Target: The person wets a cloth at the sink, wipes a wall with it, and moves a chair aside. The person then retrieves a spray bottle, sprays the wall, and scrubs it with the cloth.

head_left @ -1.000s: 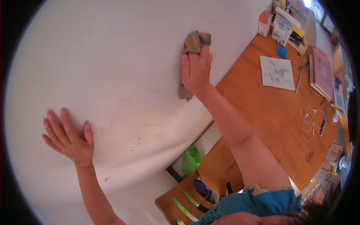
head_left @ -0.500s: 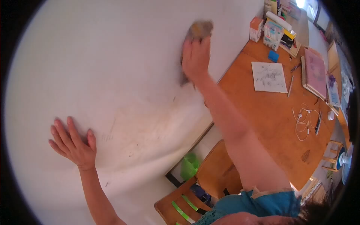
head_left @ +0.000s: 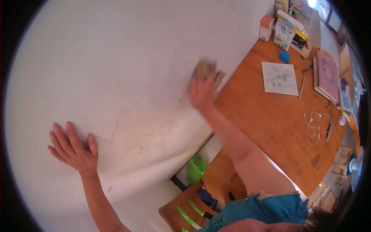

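My left hand [head_left: 75, 150] lies flat against the white wall [head_left: 116, 58], fingers spread, holding nothing. Higher up and to the right, my right hand [head_left: 203, 91] grips a crumpled brownish-grey cloth [head_left: 205, 69] and presses it to the wall beside the table edge. Motion blurs the cloth and fingertips. Between the hands, the wall carries a yellowish-brown smudge [head_left: 147, 131] and faint pencil-like strokes [head_left: 109, 142].
At right stands a wooden table [head_left: 247, 108] bearing a sheet with dark marks [head_left: 279, 78], a blue block [head_left: 284, 57], a pink book [head_left: 327, 75] and white earphones [head_left: 317, 125]. Below are a wooden chair [head_left: 222, 174] and a green plastic bag [head_left: 195, 170].
My right hand has moved down the wall with the cloth, closer to the table edge. My left hand stays spread in nearly the same place.
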Motion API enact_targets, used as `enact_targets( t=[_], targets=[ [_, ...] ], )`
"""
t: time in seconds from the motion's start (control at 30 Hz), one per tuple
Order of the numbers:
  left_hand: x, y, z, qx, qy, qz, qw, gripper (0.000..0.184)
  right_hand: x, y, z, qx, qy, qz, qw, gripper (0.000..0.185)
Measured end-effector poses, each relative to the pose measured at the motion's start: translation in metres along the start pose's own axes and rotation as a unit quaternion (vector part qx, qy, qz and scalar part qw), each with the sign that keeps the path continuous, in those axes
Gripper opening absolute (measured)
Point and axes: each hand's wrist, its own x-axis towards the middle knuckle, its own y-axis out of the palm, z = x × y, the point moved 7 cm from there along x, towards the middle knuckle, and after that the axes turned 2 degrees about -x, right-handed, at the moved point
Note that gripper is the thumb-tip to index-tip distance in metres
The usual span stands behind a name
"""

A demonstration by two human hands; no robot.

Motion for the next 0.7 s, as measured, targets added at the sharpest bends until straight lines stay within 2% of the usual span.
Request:
enact_targets(
  t=[0.03, 0.07, 0.17, 0.23, 0.33, 0.37, 0.43, 0.5, 0.6, 0.7],
  targets=[
    [-0.002, 0.001, 0.001, 0.005, -0.002, 0.003, 1.000, 0.050, -0.030, 0.000, 0.011, -0.006, -0.017, 0.012, 1.000, 0.031],
    [-0.003, 0.003, 0.002, 0.006, 0.001, 0.010, 1.000, 0.050, -0.049, 0.003, 0.014, 0.057, 0.000, 0.033, 0.998, 0.028],
    [-0.003, 0.004, 0.001, -0.007, 0.010, 0.000, 1.000, 0.051, -0.037, 0.015, -0.009, 0.025, 0.115, 0.087, 0.989, 0.028],
    [-0.002, 0.005, 0.000, 0.001, 0.007, 0.001, 1.000, 0.051, 0.013, 0.014, -0.045, 0.098, 0.257, 0.115, 0.955, 0.026],
    [0.000, 0.003, -0.002, 0.002, 0.010, 0.000, 1.000, 0.051, 0.009, 0.010, -0.047, 0.104, 0.179, 0.006, 0.978, 0.022],
    [0.001, 0.003, -0.002, 0.005, 0.009, -0.002, 1.000, 0.051, -0.011, 0.007, -0.036, 0.096, 0.167, -0.016, 0.981, 0.029],
    [0.000, 0.001, -0.002, 0.007, 0.012, -0.005, 1.000, 0.051, -0.057, 0.008, -0.017, 0.054, 0.097, 0.034, 0.993, 0.034],
    [0.000, 0.002, -0.001, 0.005, 0.024, -0.010, 1.000, 0.051, -0.069, 0.012, -0.016, 0.050, 0.086, 0.047, 0.994, 0.036],
    [-0.003, 0.005, -0.002, 0.000, 0.024, -0.012, 1.000, 0.051, -0.027, 0.016, -0.065, 0.128, 0.355, 0.169, 0.910, 0.020],
    [-0.002, 0.006, -0.003, 0.003, 0.019, -0.005, 1.000, 0.052, -0.034, 0.017, -0.070, 0.108, 0.313, 0.100, 0.938, 0.020]
  ],
)
